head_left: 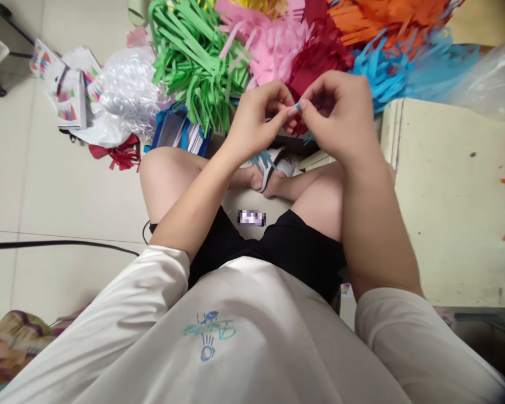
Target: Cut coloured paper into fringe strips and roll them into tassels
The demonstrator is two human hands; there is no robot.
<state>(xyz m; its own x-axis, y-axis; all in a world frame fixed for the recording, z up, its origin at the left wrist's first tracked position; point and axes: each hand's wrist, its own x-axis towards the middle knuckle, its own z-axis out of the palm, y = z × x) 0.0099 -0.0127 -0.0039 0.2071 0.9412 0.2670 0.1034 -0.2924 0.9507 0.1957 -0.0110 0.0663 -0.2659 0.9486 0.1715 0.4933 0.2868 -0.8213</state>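
Observation:
My left hand (258, 120) and my right hand (340, 112) meet above my knees, fingers curled and fingertips pinched together. Between the fingertips shows a small blue paper strip (297, 105); both hands pinch it. Most of the strip is hidden by my fingers. Just beyond my hands lie heaps of cut paper strips: green (193, 62), pink (265, 42), dark red (320, 53), blue (387, 70) and orange (379, 19).
I sit with knees apart over a pale tiled floor (46, 185). A cream table top (450, 196) stands at right. White printed packets (69, 92), crumpled clear plastic (128, 90) and red scraps (120, 154) lie at left. A black cable (59, 244) crosses the floor.

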